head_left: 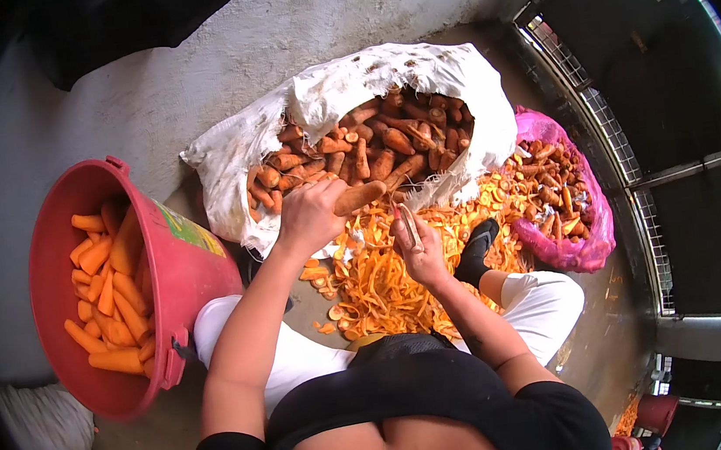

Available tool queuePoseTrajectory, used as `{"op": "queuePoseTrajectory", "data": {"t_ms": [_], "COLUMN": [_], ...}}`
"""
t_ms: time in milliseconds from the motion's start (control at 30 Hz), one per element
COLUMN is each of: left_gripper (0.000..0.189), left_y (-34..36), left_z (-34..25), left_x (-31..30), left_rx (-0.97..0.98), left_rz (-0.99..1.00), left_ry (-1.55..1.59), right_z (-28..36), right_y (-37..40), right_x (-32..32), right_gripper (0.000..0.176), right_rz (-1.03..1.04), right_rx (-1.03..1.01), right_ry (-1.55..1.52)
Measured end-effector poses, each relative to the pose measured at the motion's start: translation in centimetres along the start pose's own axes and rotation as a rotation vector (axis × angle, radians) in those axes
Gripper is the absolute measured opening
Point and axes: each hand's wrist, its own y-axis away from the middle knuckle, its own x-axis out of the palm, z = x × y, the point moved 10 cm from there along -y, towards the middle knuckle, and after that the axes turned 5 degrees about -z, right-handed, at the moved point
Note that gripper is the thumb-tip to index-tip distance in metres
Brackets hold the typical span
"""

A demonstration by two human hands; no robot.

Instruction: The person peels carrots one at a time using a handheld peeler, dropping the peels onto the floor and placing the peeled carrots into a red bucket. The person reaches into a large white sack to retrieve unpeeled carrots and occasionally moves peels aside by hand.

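My left hand [310, 216] is closed around the thick end of an unpeeled, brownish carrot [360, 197], which points to the right. A peeler [412, 230] is gripped in my right hand [421, 254], a short way to the right of the carrot and apart from it. Both hands are above a heap of orange peelings [383, 271] on the floor between my legs. Beyond them lies a torn white sack [388, 66] full of unpeeled carrots [383, 148].
On the left, a red bucket [195, 282] holds peeled carrots [113, 295]. A pink plastic bag [597, 231] with carrot ends and scraps stands at the right. Behind the sack rises a pale wall [230, 72]; dark panels with metal mesh [619, 136] line the right side.
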Motion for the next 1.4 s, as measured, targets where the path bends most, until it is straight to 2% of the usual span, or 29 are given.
{"op": "queuePoseTrajectory", "data": {"t_ms": [133, 200, 433, 500, 533, 567, 633, 667, 700, 733, 800, 833, 933, 967, 1067, 1100, 1200, 1233, 1267, 1300, 1333, 1367, 1400], "left_gripper": [0.025, 0.024, 0.023, 0.022, 0.023, 0.023, 0.025, 0.024, 0.024, 0.024, 0.022, 0.022, 0.021, 0.022, 0.025, 0.027, 0.034, 0.048, 0.052, 0.055, 0.058, 0.062, 0.053], "left_y": [0.0, -0.2, 0.2, 0.6, 0.4, 0.1, -0.4, -0.7, -0.5, -0.1, 0.0, 0.0, 0.0, -0.1, 0.0, 0.1, 0.5, 0.8, 1.6, 2.7, 3.5, 4.4, 4.9], "left_z": [-0.9, -0.9, -0.9, -0.8, -1.2, -1.9, -2.2, -1.5, -0.7, -0.1, -0.2, -0.5, -0.9, -1.0, -1.2, -1.3, 0.7, 1.0, 2.6, 4.9, 4.5, 4.1, 4.0], "left_x": [-0.9, -0.6, -0.1, 0.9, -0.1, -1.4, -3.7, -3.7, -3.4, -2.8, -2.3, -2.3, -2.5, -2.6, -2.9, -3.0, -0.7, 0.3, 2.8, 6.3, 7.2, 8.0, 8.4], "left_rx": [0.053, 0.050, 0.090, 0.097, 0.042, -0.009, -0.062, -0.102, -0.152, -0.208, -0.171, -0.158, -0.117, -0.077, -0.018, -0.007, -0.251, -0.370, -0.526, -0.683, -0.772, -0.868, -0.947], "left_rz": [-0.039, 0.010, -0.012, 0.020, -0.045, -0.107, -0.219, -0.194, -0.163, -0.129, -0.118, -0.123, -0.126, -0.156, -0.205, -0.215, -0.051, -0.001, 0.056, 0.114, 0.236, 0.358, 0.282], "left_ry": [0.011, -0.014, -0.048, -0.069, 0.034, 0.138, 0.228, 0.274, 0.324, 0.378, 0.474, 0.514, 0.581, 0.565, 0.553, 0.556, 0.656, 0.836, 0.962, 1.085, 1.178, 1.255, 1.341], "right_z": [1.4, 1.0, -0.7, -4.1, -6.4, -11.8, -21.4, -29.5, -27.7, -28.4, -28.3, -29.2, -27.4, -27.0, -25.4, -24.9, -26.4, -26.4, -26.7, -25.3, -22.3, -21.0, -18.2], "right_y": [0.3, 0.2, -0.1, -0.1, 0.0, 0.3, 3.2, 5.1, 6.8, 7.3, 6.3, 5.6, 3.6, 3.4, 3.4, 3.5, 4.2, 4.1, 3.7, 3.3, 2.6, 2.2, 1.4], "right_x": [0.2, 0.3, 0.4, 0.4, 0.2, -0.2, -2.9, -4.1, -6.1, -7.5, -8.7, -8.9, -8.7, -8.4, -7.9, -8.5, -9.7, -9.6, -9.2, -7.9, -6.4, -6.2, -5.9], "right_gripper": [0.035, 0.035, 0.033, 0.031, 0.030, 0.031, 0.037, 0.042, 0.045, 0.047, 0.048, 0.047, 0.047, 0.037, 0.037, 0.045, 0.059, 0.075, 0.082, 0.083, 0.084, 0.074, 0.064], "right_rz": [0.023, 0.024, -0.002, -0.002, -0.005, 0.005, -0.058, 0.106, 0.048, 0.082, -0.030, -0.022, -0.075, -0.045, 0.065, -0.002, 0.109, 0.113, 0.099, 0.118, 0.138, 0.165, 0.116], "right_rx": [0.044, 0.005, -0.076, 0.014, 0.059, 0.173, 0.079, 0.156, 0.451, 0.484, 0.325, 0.421, 0.327, 0.327, 0.393, 0.335, 0.511, 0.508, 0.507, 0.513, 0.514, 0.573, 0.562], "right_ry": [-0.035, 0.023, 0.054, 0.114, 0.145, 0.110, 0.512, 0.740, 0.563, 0.773, 0.865, 0.854, 0.867, 0.898, 0.971, 0.996, 0.952, 0.799, 0.638, 0.392, 0.143, 0.189, 0.210]}}
